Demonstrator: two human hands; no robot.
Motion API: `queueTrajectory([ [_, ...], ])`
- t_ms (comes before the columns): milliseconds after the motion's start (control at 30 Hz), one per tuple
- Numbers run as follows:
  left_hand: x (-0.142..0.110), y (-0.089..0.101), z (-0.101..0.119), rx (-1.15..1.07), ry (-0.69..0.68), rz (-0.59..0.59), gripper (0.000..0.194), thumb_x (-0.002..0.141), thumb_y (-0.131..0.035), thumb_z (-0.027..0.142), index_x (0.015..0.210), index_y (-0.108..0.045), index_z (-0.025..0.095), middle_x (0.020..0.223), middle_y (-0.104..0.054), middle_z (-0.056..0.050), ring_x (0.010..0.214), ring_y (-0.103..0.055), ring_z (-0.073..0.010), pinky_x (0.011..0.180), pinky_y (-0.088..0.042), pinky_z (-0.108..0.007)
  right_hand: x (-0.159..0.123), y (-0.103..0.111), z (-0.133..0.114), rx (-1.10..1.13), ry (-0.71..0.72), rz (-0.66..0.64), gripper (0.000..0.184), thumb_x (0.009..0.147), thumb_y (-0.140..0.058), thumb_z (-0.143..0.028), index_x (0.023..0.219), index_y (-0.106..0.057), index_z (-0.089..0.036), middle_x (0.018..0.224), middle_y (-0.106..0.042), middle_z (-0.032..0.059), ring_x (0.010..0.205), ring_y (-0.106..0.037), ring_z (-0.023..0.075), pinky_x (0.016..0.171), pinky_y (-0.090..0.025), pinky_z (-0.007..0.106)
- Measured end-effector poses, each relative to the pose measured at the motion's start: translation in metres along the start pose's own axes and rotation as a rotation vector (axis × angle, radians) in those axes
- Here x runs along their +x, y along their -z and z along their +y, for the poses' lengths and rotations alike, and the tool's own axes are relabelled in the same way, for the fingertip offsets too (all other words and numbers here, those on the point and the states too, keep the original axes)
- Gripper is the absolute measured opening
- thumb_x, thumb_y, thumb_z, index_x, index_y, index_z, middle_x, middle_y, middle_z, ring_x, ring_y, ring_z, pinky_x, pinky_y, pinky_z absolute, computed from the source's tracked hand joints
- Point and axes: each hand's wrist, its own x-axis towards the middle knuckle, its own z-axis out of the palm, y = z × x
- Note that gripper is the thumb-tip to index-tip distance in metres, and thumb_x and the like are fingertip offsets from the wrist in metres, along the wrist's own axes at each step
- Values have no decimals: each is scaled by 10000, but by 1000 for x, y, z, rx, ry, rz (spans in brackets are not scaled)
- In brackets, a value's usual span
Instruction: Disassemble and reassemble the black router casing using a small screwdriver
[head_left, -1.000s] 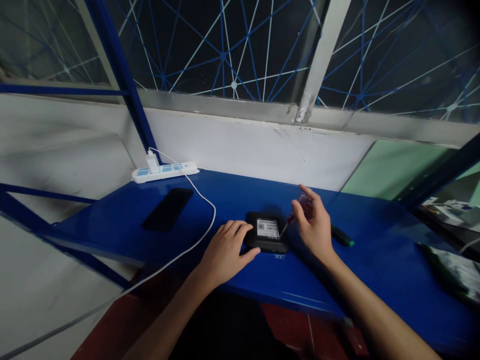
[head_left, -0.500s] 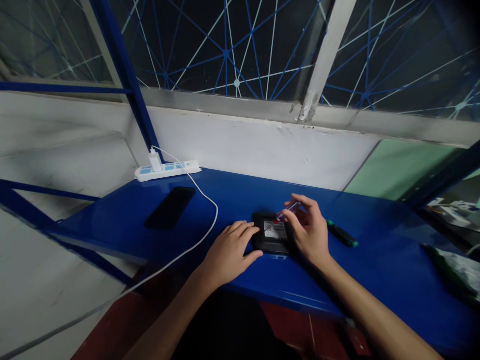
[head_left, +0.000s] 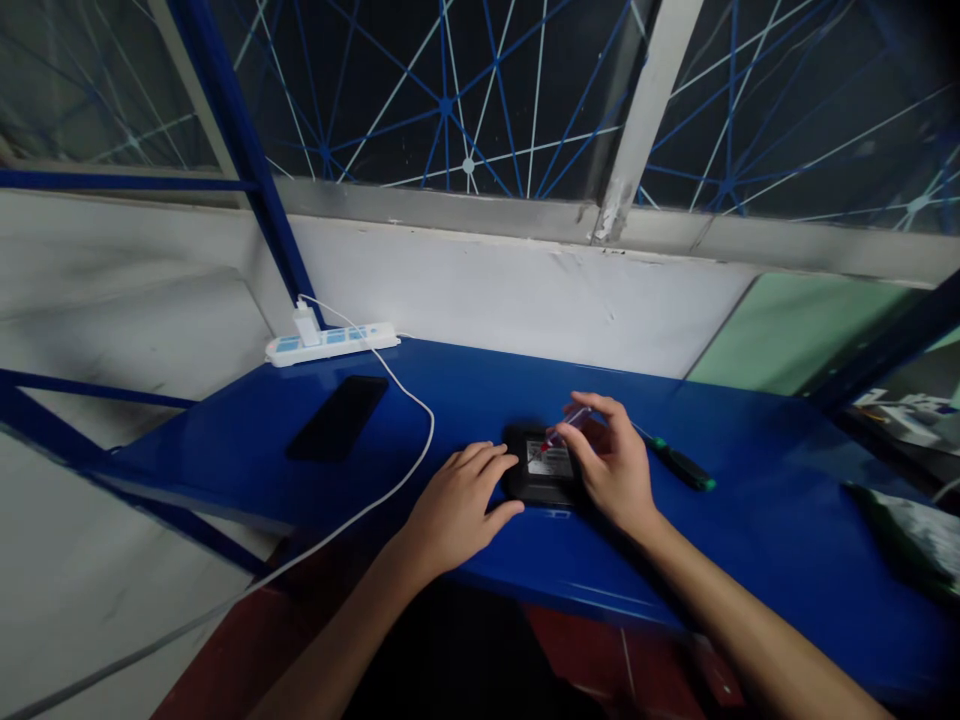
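Observation:
A small black device (head_left: 551, 492) with a silver label (head_left: 550, 459) lies flat on the blue table. My left hand (head_left: 466, 500) rests at its left edge, fingers stretched out and touching it, thumb apart. Pinched in the fingers of my right hand (head_left: 616, 462) is a screwdriver with a clear purplish handle (head_left: 571, 420) and a red collar. Its thin shaft slants down to the left over the label; whether the tip touches cannot be made out. Just right of that hand lies a second screwdriver (head_left: 682, 465), green and black.
A black phone (head_left: 337, 418) lies at the left of the blue table (head_left: 450, 385). Behind it, a white power strip (head_left: 334, 343) holds a charger, whose white cable (head_left: 409, 480) loops across the table toward me. A green-and-white packet (head_left: 911, 535) lies at the right.
My right hand and its screwdriver have shifted slightly left, the handle now leaning lower over the label. My left hand and the device stay in place.

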Motion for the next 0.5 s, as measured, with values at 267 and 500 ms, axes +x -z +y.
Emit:
queueTrajectory([
  [267,0,-1,-2,4,-8,-17,399,931,-675,325,1298,-551,229,1377,-603,-103,1310,-523,-303,1071,-441,-517,3,1,-1,58,-70,27,251,940,-587,-344,1181,-608,-277,1015,-668,43,789,-688,170,737,-590,366],
  [500,0,0,-2,9,-13,-36,395,934,-675,309,1306,-559,244,1391,-584,-105,1313,-512,-296,1086,-429,-505,4,2,-2,91,-88,-9,264,947,-573,-370,1196,-611,-289,1094,-633,45,800,-680,152,748,-580,350],
])
